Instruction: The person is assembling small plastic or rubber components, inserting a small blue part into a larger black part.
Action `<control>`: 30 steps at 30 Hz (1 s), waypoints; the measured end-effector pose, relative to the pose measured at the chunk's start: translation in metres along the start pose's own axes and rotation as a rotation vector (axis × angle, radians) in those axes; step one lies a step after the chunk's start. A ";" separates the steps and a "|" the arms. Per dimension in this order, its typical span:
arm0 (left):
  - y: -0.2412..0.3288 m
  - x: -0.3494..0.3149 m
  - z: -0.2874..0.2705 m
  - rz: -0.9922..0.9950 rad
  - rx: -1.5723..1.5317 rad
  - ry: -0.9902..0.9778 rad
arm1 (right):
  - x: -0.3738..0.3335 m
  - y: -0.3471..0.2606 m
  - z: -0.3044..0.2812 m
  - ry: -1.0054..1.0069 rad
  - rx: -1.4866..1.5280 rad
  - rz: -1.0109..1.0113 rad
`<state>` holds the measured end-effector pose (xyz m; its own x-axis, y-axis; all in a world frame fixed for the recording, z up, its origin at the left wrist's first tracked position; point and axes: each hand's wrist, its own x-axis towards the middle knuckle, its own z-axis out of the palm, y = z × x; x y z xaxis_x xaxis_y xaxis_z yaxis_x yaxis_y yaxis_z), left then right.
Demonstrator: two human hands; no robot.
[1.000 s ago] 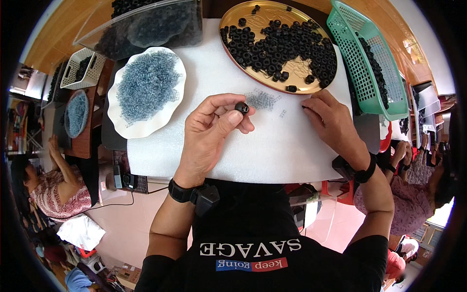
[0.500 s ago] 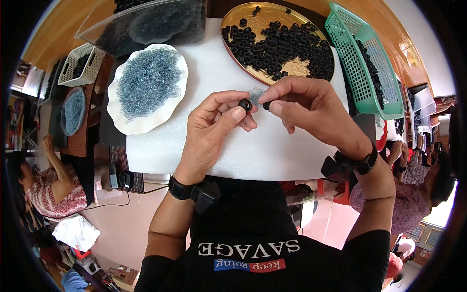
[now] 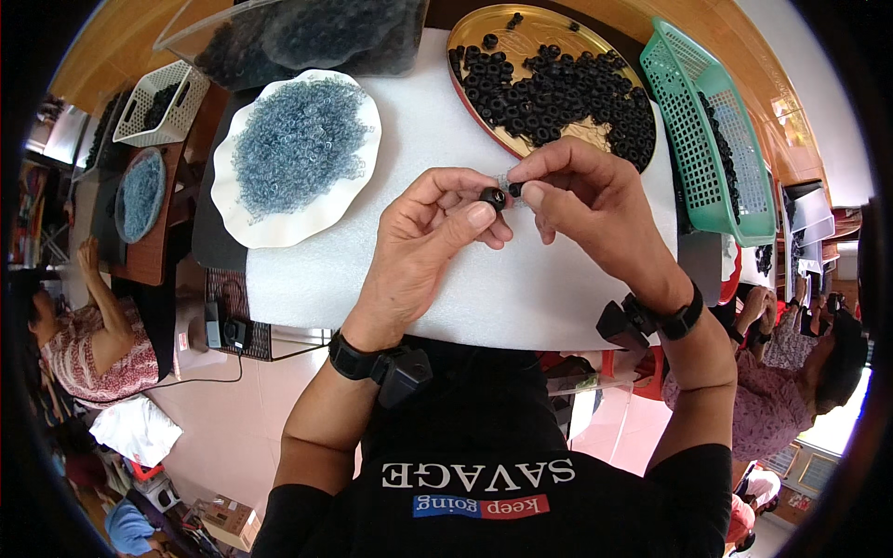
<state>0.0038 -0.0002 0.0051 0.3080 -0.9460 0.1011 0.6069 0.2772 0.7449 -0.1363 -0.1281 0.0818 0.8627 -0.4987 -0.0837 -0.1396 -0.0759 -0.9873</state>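
Observation:
Over the white-covered table (image 3: 316, 298) my two hands are close together. Between thumb and fingers of my left hand (image 3: 423, 232) is a round black part (image 3: 493, 197), with an opening facing my right hand. A smaller black piece (image 3: 516, 189) is pinched in the fingertips of my right hand (image 3: 600, 200), almost against the round part; whether they touch I cannot tell. Just behind the fingertips lie some small clear pieces (image 3: 505, 180), partly hidden. Beyond my right hand, a gold tray (image 3: 549, 33) holds many black ring-like parts (image 3: 539, 93).
On the left stands a scalloped white plate (image 3: 279, 232) heaped with clear bluish pieces (image 3: 298, 144). Behind it is a clear plastic bin (image 3: 307, 42) of dark parts. A green basket (image 3: 684, 121) flanks the tray. People work at tables on both sides; a white basket (image 3: 139, 116) is far left.
The view has shifted, with the table things sitting farther right. My right hand has brought the small black piece closer to the round part in my left hand.

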 end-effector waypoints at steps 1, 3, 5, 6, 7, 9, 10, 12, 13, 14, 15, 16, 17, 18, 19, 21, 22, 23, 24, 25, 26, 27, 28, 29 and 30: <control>-0.001 0.000 0.000 -0.001 0.000 0.000 | 0.000 0.000 -0.001 -0.009 -0.037 -0.015; -0.003 0.001 -0.001 0.009 0.011 -0.014 | 0.000 0.002 -0.001 -0.016 -0.072 -0.029; -0.002 0.001 0.000 0.004 0.029 -0.010 | 0.000 0.003 0.001 -0.027 -0.069 -0.128; -0.001 0.001 0.001 0.000 0.047 -0.006 | 0.000 0.002 0.002 -0.025 -0.068 -0.128; -0.001 0.001 0.001 -0.001 0.048 -0.007 | 0.000 0.002 0.002 -0.023 -0.097 -0.143; 0.000 0.001 0.001 -0.006 0.056 -0.012 | 0.000 0.002 0.002 -0.019 -0.124 -0.158; -0.001 0.001 0.002 -0.007 0.057 -0.012 | 0.000 0.002 0.003 -0.015 -0.134 -0.147; -0.002 0.000 0.002 0.000 0.089 -0.010 | -0.001 0.002 0.002 -0.009 -0.143 -0.135; -0.001 0.000 0.003 -0.001 0.090 -0.010 | -0.001 0.001 0.002 0.000 -0.204 -0.166; -0.001 0.000 0.004 0.001 0.100 -0.004 | -0.001 0.001 0.002 0.009 -0.266 -0.197; 0.000 0.000 0.004 0.003 0.110 0.003 | -0.002 0.000 0.002 0.009 -0.265 -0.197; 0.000 0.000 0.004 0.003 0.111 0.003 | -0.002 -0.001 0.002 0.020 -0.271 -0.203; 0.000 0.000 0.004 0.003 0.115 0.001 | -0.003 -0.001 0.002 0.031 -0.277 -0.210; 0.000 0.000 0.004 0.002 0.119 -0.001 | -0.002 0.000 0.002 0.030 -0.276 -0.210; -0.001 0.001 0.004 0.001 0.119 -0.004 | -0.002 0.001 0.000 0.015 -0.283 -0.209; -0.003 0.001 0.004 0.013 0.146 -0.012 | -0.002 0.004 -0.002 0.004 -0.291 -0.207; -0.003 0.001 0.004 0.013 0.146 -0.011 | -0.001 0.005 -0.002 0.000 -0.294 -0.208; -0.002 0.001 0.004 0.018 0.151 -0.010 | -0.001 0.006 -0.002 -0.004 -0.297 -0.210; -0.002 0.001 0.004 0.022 0.156 -0.009 | -0.001 0.005 -0.001 -0.004 -0.296 -0.210; -0.003 0.001 0.003 0.023 0.157 -0.008 | -0.001 0.004 0.000 0.004 -0.324 -0.241; -0.003 0.002 0.003 0.028 0.168 -0.009 | -0.001 0.004 0.000 0.013 -0.352 -0.271; -0.003 0.002 0.003 0.033 0.178 -0.010 | -0.001 0.004 0.000 0.012 -0.351 -0.272; -0.003 0.002 0.004 0.032 0.178 -0.011 | -0.001 0.005 0.000 0.013 -0.373 -0.288; -0.002 0.001 0.005 0.024 0.193 -0.003 | -0.001 0.005 0.000 0.014 -0.395 -0.304; -0.002 0.001 0.006 0.017 0.209 0.005 | -0.001 0.005 0.000 0.015 -0.395 -0.303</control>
<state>-0.0014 -0.0027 0.0083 0.3208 -0.9406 0.1114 0.4370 0.2514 0.8636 -0.1381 -0.1282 0.0774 0.8861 -0.4159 0.2044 -0.0594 -0.5395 -0.8399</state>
